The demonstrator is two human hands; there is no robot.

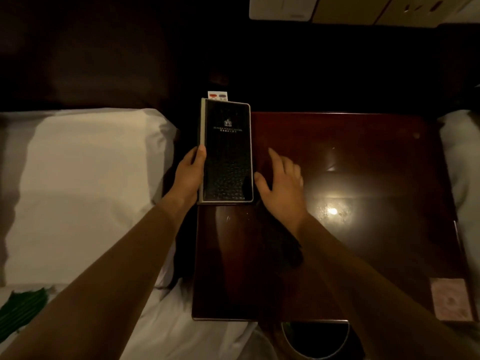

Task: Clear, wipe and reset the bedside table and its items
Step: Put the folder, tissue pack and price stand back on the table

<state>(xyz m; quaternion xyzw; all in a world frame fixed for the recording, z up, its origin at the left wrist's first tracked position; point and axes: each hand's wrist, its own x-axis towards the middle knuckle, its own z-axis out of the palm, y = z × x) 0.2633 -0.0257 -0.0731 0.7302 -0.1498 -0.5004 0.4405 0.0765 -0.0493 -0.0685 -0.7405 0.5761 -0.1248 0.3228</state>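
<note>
A black leather hotel folder (227,152) with a pale edge and a crown logo lies on the far left part of the glossy dark wooden bedside table (363,165). My left hand (189,175) grips the folder's left edge, thumb on its cover. My right hand (281,181) hovers flat beside the folder's right edge, fingers spread, thumb nearly touching it. A dark cloth (280,240) lies on the table under my right wrist. A small white card (217,95) with a red and a grey mark sticks out behind the folder.
A white pillow (85,183) lies on the bed at left, another pillow (459,157) at right. A pinkish pad (450,298) sits at the table's near right corner. A round dark bin (315,339) stands below the front edge. A lamp's glare shows on the tabletop.
</note>
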